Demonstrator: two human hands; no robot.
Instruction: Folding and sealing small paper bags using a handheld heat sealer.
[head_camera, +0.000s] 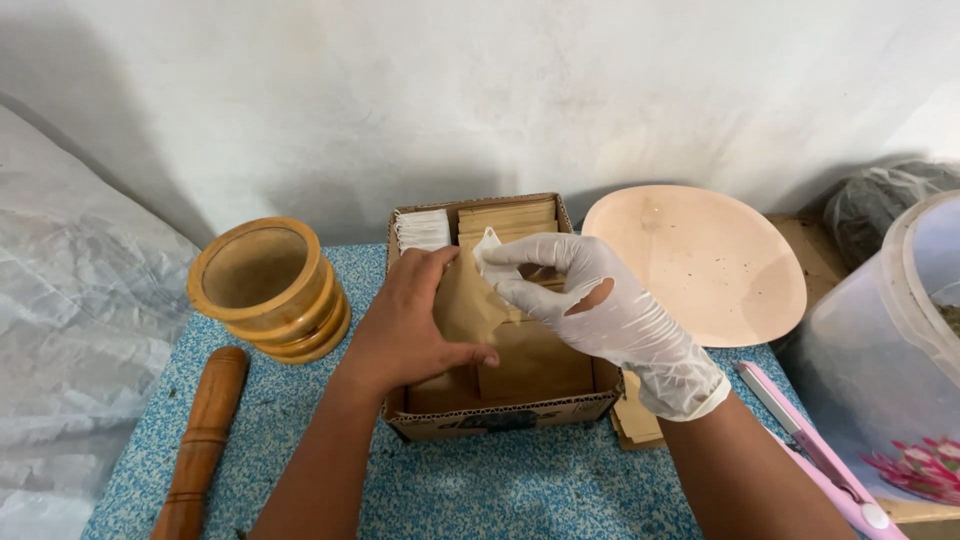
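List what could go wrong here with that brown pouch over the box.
1. Both hands, left hand bare and right hand gloved, pinch the brown pouch by its top; the thin paper might tear.
2. The wooden mortar lies tilted beside the cardboard box; a nudge could roll it.

left hand (410, 325) bare, fingers curled, pinching | right hand (590, 300) gloved, fingertips pinching

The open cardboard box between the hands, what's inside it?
The open cardboard box holds stacked flat brown paper packets and a bundle of white paper pieces at the back left corner. The hands hide its middle; packet contents cannot be seen.
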